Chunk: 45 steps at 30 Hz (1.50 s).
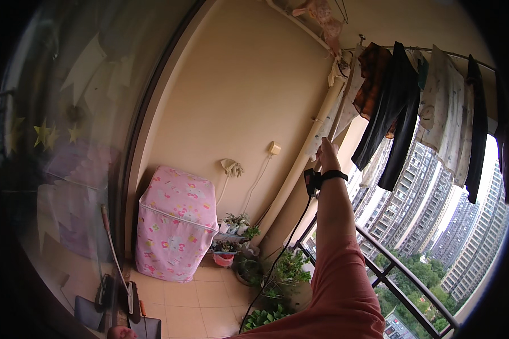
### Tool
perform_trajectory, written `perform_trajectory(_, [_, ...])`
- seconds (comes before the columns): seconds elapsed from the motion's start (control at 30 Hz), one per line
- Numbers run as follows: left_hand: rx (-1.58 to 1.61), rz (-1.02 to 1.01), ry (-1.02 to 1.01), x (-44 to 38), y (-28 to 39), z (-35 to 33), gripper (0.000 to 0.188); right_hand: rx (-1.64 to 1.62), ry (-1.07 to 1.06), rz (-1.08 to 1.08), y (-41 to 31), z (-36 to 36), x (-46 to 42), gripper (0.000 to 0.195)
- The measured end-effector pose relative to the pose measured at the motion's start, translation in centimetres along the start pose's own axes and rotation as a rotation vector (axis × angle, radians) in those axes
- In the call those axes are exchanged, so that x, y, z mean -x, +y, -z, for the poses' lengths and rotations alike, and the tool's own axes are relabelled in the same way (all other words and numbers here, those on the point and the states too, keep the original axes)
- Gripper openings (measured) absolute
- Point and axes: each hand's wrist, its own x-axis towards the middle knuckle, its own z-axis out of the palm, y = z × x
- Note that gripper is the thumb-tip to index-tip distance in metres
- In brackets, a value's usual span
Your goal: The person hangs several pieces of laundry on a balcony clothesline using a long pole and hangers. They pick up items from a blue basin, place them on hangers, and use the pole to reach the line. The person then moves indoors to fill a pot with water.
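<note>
My right hand (pixel 327 151) is raised at arm's length, its fingers closed around a thin pole (pixel 336 123). The pole runs up beside pale hanging cloth towards the clothes rail (pixel 432 50). A black strap with a small device (pixel 313 182) sits on my right wrist, and a black cable (pixel 289 241) trails from it. From the rail hang black trousers (pixel 392 114), an orange-and-black checked garment (pixel 371 80) and pale patterned trousers (pixel 443 110). At the bottom left edge only a small part of my left hand (pixel 123 332) shows, near a dustpan (pixel 150 328); its fingers are mostly hidden.
A pink patterned cover (pixel 176 229) drapes a boxy appliance by the wall. Potted plants (pixel 235 224) stand on a rack, with more greenery (pixel 288 267) by the railing (pixel 390 275). At left are a glass door (pixel 76 169) and a broom (pixel 129 296). A drainpipe (pixel 297 178) rises in the corner.
</note>
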Motion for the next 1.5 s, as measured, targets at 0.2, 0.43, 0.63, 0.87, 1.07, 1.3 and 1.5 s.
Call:
perform_trajectory(0.2, [0.009, -0.007, 0.015, 0.2, 0.3, -0.1, 0.011, -0.046, 0.004, 0.002, -1.4, 0.0, -1.4, 0.02])
perform_trajectory(0.43, [0.074, 0.043, -0.068, -0.1, 0.3, 0.1, 0.01, -0.043, -0.018, -0.007, -2.2, 0.6, -2.2, 0.023])
perform_trajectory(0.63, [-0.087, -0.107, 0.039, -0.1, -2.4, -1.4, 0.015, 0.002, -0.046, -0.007, 0.3, 2.6, -2.1, 0.025])
perform_trajectory(0.87, [-0.078, -0.09, -0.16, -1.6, -4.0, -0.6, 0.015, 0.03, -0.032, -0.024, 3.6, 4.5, -0.1, 0.031])
perform_trajectory(1.07, [-0.082, -0.104, -0.289, -2.4, -4.3, -0.8, 0.015, 0.038, -0.034, -0.009, 11.1, 7.2, 7.3, 0.04])
perform_trajectory(1.3, [-0.191, -0.001, -0.5, -2.9, -2.5, -0.8, 0.018, 0.076, -0.031, -0.051, 21.7, 13.0, 20.3, 0.04])
perform_trajectory(1.5, [-0.188, -0.007, -0.579, -4.5, 0.2, -1.7, 0.022, 0.099, 0.121, 0.043, 29.0, 19.9, 34.6, 0.038])
